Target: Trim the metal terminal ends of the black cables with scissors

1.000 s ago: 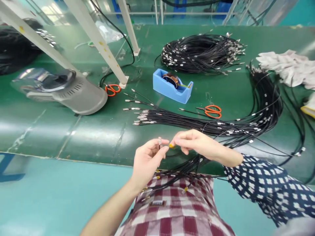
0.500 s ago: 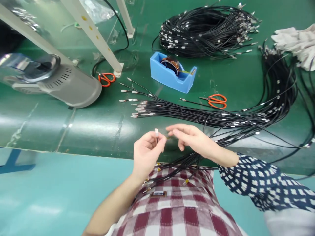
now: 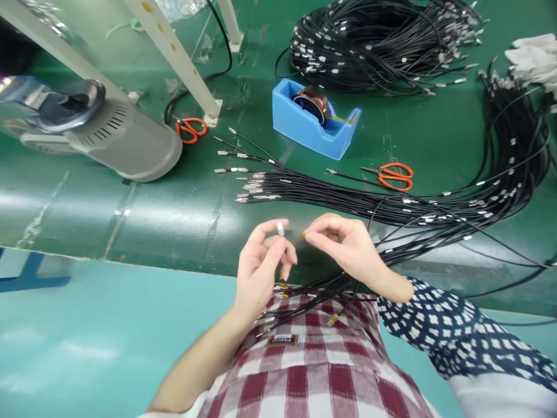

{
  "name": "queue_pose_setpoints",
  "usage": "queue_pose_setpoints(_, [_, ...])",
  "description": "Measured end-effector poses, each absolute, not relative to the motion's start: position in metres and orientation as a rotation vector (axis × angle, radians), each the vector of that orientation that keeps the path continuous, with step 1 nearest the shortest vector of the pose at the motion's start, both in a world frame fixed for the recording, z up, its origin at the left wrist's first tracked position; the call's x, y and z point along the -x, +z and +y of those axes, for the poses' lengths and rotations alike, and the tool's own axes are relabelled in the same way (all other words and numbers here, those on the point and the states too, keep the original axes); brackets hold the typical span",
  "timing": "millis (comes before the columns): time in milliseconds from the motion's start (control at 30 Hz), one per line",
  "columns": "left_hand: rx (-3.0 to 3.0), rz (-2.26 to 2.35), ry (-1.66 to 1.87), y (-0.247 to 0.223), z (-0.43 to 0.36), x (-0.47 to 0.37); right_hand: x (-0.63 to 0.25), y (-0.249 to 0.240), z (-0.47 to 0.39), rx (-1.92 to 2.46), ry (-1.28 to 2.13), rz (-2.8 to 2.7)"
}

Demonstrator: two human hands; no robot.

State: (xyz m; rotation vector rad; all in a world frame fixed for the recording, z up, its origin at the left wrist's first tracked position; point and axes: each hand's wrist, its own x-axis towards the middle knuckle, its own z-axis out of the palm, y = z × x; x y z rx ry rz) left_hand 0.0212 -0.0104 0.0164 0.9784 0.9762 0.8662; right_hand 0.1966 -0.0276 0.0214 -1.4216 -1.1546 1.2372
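My left hand is closed, pinching a small white cable end between thumb and fingers. Just to its right, my right hand has its thumb and forefinger pressed together on a tiny amber piece of tape. A gap separates the two hands. Below them, a bunch of black cables crosses the bench edge onto my checked apron, some with yellowish tape at their ends. Behind the hands lies a long bundle of black cables with pale terminals at the left.
A blue tape dispenser holds an amber roll. Orange-handled scissors lie by the bundle, another pair of scissors near a white post. A grey machine stands left. A coiled cable pile and white gloves are further back.
My right hand has closed into a pinch with the amber piece and moved slightly right, away from the left hand. The left fingers have shifted around the white cable end.
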Motion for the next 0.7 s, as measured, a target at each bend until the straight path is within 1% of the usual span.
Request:
queue_pose_setpoints(200, [-1.072, 0.936, 0.778, 0.024, -0.015, -0.02, -0.2, 0.033, -0.023, 1.331, 1.357, -1.183])
queue_pose_setpoints(700, [-1.063, 0.934, 0.761, 0.029, -0.017, -0.022, -0.196, 0.037, -0.019, 1.328, 1.323, -1.252])
